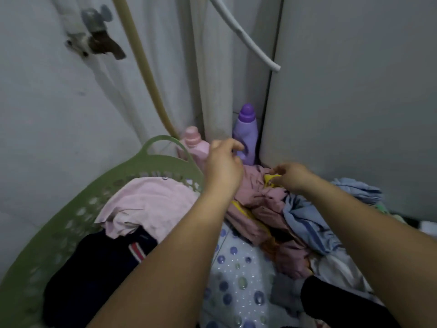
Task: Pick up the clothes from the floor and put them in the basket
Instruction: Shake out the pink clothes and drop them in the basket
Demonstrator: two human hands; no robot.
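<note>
Right hand [289,176] pinches a yellow cloth [272,179] atop the pile of clothes [272,209] on the floor, right of the green basket [78,209]; left hand [223,162] hovers by the basket's far rim, fingers loosely curled, holding nothing. Basket holds a pink top [146,202] & dark garment [99,263] — behind it, pink bottle [196,145] & purple bottle [246,133] crowd the corner.

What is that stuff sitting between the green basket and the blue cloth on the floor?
In the head view, a heap of dusty pink clothes with a yellow piece lies between the green basket and the blue cloth.
</note>
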